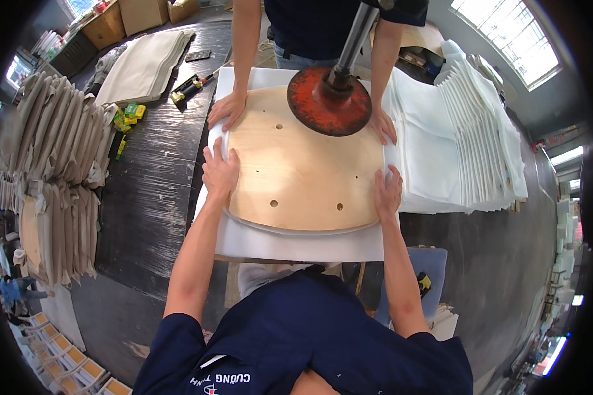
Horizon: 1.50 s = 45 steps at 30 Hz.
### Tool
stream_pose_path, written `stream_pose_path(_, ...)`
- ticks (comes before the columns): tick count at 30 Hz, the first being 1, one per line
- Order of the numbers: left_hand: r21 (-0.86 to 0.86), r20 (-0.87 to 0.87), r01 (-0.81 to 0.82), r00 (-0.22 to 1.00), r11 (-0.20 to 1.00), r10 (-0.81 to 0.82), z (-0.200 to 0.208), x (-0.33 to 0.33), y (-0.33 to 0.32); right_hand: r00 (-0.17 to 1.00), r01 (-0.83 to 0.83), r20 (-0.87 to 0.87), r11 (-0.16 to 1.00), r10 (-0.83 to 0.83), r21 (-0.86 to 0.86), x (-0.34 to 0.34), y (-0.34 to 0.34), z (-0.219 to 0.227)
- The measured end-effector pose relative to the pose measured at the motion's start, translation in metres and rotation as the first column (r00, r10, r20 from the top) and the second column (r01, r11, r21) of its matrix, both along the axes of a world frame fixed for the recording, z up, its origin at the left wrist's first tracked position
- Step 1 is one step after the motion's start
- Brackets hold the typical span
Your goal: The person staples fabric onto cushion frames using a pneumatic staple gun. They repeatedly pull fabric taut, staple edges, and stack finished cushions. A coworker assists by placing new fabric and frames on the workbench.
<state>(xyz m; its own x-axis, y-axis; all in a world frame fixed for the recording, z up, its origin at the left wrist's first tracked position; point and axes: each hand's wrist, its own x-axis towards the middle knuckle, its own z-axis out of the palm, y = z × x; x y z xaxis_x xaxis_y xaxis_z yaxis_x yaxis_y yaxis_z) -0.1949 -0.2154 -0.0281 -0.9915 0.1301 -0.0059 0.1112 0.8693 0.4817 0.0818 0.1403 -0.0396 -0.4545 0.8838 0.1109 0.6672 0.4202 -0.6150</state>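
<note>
A pale plywood panel [296, 155] with rounded edges and several drilled holes lies flat, white padding showing around its rim. Beneath it is a white foam sheet [290, 247]. My left hand [220, 170] grips the panel's left edge, thumb toward the wood and fingers over the padding. On the opposite edge, my right hand [388, 191] holds on in the same way; its fingertips are partly hidden. Across from me, a co-worker's hands [228, 110] press on the far corners. A worn red disc [329, 102] on a metal shaft hangs over the far part of the panel.
White foam sheets [468, 138] are stacked at the right. Folded beige covers [59, 138] pile up at the left, beside a dark wrapped table [155, 158] with yellow-green boxes [128, 117] and a hand tool [188, 89]. A blue-grey chair [431, 263] stands near my right arm.
</note>
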Motion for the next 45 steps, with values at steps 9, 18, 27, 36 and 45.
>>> stream_pose_path(9, -0.025, -0.045, 0.023, 0.999, 0.999, -0.024, -0.009, -0.003, -0.005, 0.999, 0.013, -0.032, 1.0, -0.014, -0.012, -0.001, -0.006, 0.006)
stream_pose_path(18, -0.008, -0.069, 0.029, 0.997, 1.0, -0.03, -0.01, -0.006, -0.003, 1.0, 0.024, -0.009, 0.998, -0.023, 0.062, 0.0, -0.003, 0.0)
stream_pose_path(27, -0.002, -0.046, 0.046, 0.998, 0.999, -0.046, -0.009, -0.007, -0.005, 1.0, 0.019, -0.01, 0.997, -0.018, 0.071, -0.001, -0.008, 0.002)
stream_pose_path(36, -0.01, -0.036, 0.041, 0.999, 0.999, -0.041, -0.004, -0.006, 0.0, 0.999, 0.027, 0.044, 0.998, -0.03, 0.065, 0.001, -0.007, 0.001)
stream_pose_path(45, -0.002, -0.021, 0.057, 0.998, 0.998, -0.057, -0.005, -0.013, -0.002, 0.999, -0.011, 0.04, 0.999, 0.009, 0.046, 0.002, -0.012, 0.005)
